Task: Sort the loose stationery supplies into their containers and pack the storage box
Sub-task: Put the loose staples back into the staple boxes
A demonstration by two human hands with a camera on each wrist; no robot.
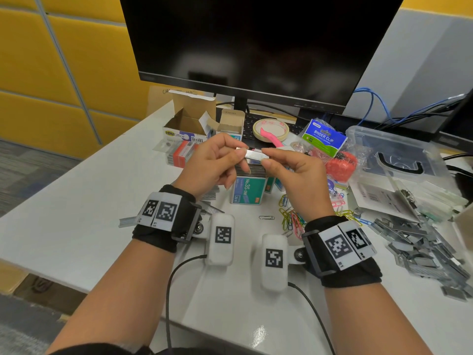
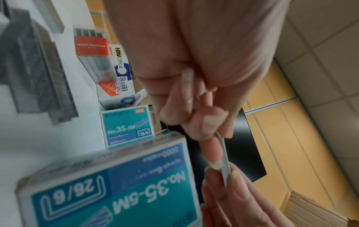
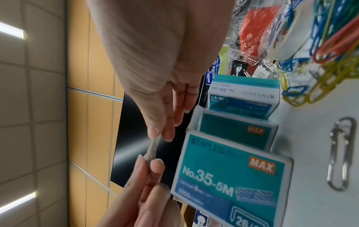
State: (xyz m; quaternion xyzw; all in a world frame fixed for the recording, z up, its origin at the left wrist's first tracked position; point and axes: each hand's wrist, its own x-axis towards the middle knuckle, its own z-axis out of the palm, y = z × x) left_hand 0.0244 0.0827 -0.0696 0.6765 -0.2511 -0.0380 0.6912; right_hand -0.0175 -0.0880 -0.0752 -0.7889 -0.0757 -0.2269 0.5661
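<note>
Steel staple strip point(image 1: 253, 154) pinched at both ends by left hand point(image 1: 213, 165) and right hand point(image 1: 298, 175); loose staples point(image 1: 419, 242) heaped at the table's right edge, storage box point(image 1: 399, 155) unpacked.

White flat-topped table point(image 1: 76, 213), running from lower left to right edge of the head view. Directly on it:
- open brown-and-white cardboard box point(image 1: 188, 124), upper centre-left;
- clear pack with red label point(image 1: 180, 155), just below that box;
- teal "No.35-5M" staple boxes point(image 1: 247, 189), centre;
- roll of cream tape point(image 1: 270, 129), upper centre;
- blue-and-green "BINDER CLIP" bag point(image 1: 324, 138), to the tape's right;
- clear plastic storage box point(image 1: 399, 155), upper right;
- heap of grey staple strips point(image 1: 419, 242), right edge;
- tangle of coloured paper clips point(image 1: 291, 219), centre right;
- 1 silver paper clip point(image 1: 266, 217), beside the tangle;
- black monitor point(image 1: 256, 47), on its stand at the rear.
</note>
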